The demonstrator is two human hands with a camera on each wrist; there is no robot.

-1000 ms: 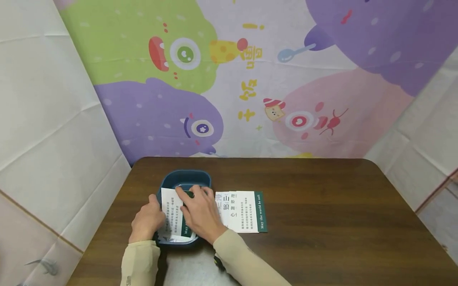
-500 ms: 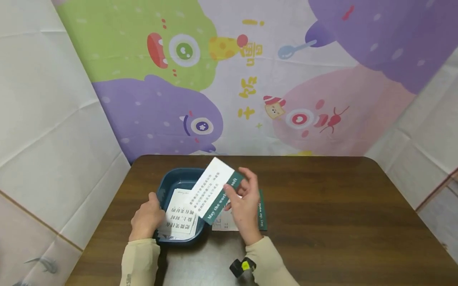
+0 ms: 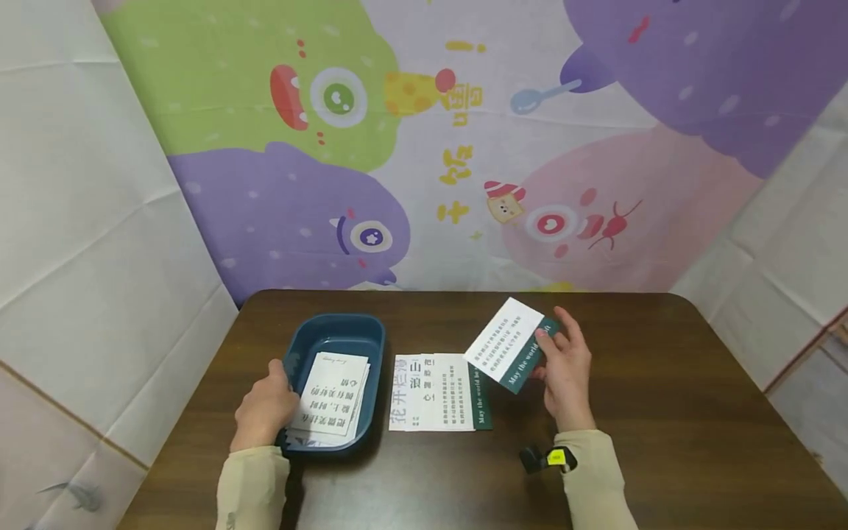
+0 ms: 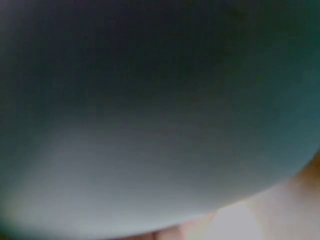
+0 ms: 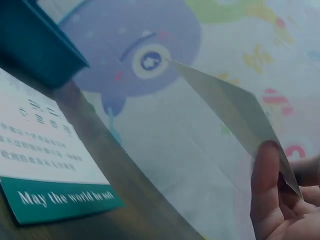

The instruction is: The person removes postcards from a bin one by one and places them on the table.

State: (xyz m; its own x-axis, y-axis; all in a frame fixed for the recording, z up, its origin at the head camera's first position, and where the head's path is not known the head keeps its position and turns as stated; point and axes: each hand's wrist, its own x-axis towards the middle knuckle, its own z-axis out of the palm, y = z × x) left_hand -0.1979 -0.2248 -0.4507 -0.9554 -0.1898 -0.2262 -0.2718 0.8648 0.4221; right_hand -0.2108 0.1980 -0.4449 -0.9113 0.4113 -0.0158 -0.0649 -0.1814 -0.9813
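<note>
Pinching in the right hand a white card, green-banded, lettered "May the world" and Chinese lines, above the bench; gripping a blue tray with the left hand.

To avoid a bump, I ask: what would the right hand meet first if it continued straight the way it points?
Probably the printed cloth behind the table; the right hand, holding a card, points toward it, though depth is unclear.
</note>
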